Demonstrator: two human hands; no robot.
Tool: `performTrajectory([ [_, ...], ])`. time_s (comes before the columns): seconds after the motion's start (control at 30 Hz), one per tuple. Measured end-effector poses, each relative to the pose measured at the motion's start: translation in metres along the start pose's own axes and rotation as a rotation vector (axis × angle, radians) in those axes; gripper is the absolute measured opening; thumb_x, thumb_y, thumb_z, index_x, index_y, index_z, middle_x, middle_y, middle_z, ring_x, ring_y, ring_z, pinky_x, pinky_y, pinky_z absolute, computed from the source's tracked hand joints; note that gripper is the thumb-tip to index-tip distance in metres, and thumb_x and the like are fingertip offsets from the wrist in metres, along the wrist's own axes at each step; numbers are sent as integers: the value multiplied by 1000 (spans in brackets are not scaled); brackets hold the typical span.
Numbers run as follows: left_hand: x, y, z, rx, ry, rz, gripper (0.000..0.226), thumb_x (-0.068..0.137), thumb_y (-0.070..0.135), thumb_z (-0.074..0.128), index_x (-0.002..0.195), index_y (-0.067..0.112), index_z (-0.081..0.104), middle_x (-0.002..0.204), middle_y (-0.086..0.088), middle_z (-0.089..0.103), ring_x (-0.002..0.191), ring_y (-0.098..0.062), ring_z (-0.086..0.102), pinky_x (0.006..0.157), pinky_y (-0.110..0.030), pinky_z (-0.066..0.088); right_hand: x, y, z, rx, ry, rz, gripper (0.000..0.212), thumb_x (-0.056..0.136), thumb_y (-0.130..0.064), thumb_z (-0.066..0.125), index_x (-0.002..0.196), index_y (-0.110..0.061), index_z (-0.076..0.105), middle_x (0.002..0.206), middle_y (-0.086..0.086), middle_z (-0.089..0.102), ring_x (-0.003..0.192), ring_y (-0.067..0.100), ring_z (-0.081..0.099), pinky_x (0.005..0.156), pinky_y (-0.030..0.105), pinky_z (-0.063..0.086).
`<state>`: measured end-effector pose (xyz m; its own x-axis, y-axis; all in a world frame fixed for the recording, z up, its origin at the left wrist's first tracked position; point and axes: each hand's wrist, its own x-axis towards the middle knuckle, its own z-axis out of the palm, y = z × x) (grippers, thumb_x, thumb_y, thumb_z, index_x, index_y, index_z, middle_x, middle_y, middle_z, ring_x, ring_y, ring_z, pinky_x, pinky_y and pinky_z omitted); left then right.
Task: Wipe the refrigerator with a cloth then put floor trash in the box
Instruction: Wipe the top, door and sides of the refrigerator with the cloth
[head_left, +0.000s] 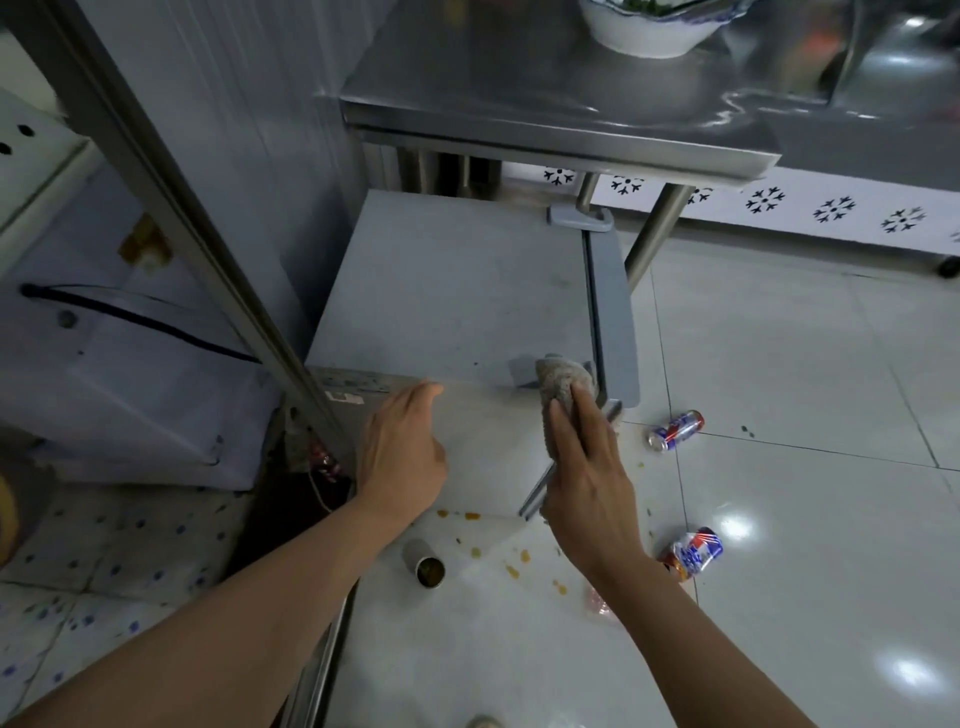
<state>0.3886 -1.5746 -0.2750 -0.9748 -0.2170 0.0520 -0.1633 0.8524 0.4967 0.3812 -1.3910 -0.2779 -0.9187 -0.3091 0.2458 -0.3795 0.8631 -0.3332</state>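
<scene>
A small grey refrigerator (447, 291) stands under a steel table, seen from above. My right hand (587, 467) presses a grey-brown cloth (558, 382) against the near right corner of its top, by the door edge. My left hand (402, 452) rests flat and open on the fridge's near side, holding nothing. Trash lies on the white tiled floor: a blue and red can (675, 430) to the right, a crushed can (693, 553) nearer me, and a small open tin (425, 564) below my left wrist.
The steel table (561, 119) overhangs the fridge and carries a white bowl (649, 26). A slanted steel post (171, 208) rises at left beside a white appliance (119, 364). Orange spills (511, 569) dot the floor. No box is in view.
</scene>
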Motion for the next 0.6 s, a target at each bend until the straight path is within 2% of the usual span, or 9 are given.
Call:
performTrajectory([
  [0.13, -2, -25, -6, -79, 67, 69, 55, 78, -4, 57, 130, 8, 46, 128, -11, 53, 121, -26, 46, 101, -32, 34, 6, -17, 28, -37, 71, -68, 69, 61, 21, 62, 127, 5, 54, 138, 29, 43, 123, 47, 48, 62, 36, 57],
  [0.4, -7, -70, 10, -165, 263, 103, 56, 73, -10, 58, 125, 8, 50, 125, -8, 52, 117, -25, 45, 102, -36, 38, 11, -37, 88, -10, 261, -240, 71, 65, 21, 55, 132, -2, 47, 144, 23, 28, 128, 42, 40, 85, 40, 53],
  [0.5, -3, -84, 27, -202, 373, 109, 59, 72, -11, 58, 126, 10, 48, 127, -7, 50, 119, -21, 41, 104, -27, 32, 17, -31, 114, 2, 350, -347, 73, 67, 21, 51, 134, -7, 38, 145, 21, 24, 133, 41, 34, 93, 43, 51],
  [0.6, 3, -100, 44, -223, 490, 122, 60, 71, -12, 57, 126, 10, 48, 126, -7, 49, 119, -21, 40, 102, -18, 26, 25, -23, 136, -11, 426, -480, 68, 73, 19, 43, 135, -8, 38, 146, 19, 22, 138, 39, 26, 100, 45, 45],
])
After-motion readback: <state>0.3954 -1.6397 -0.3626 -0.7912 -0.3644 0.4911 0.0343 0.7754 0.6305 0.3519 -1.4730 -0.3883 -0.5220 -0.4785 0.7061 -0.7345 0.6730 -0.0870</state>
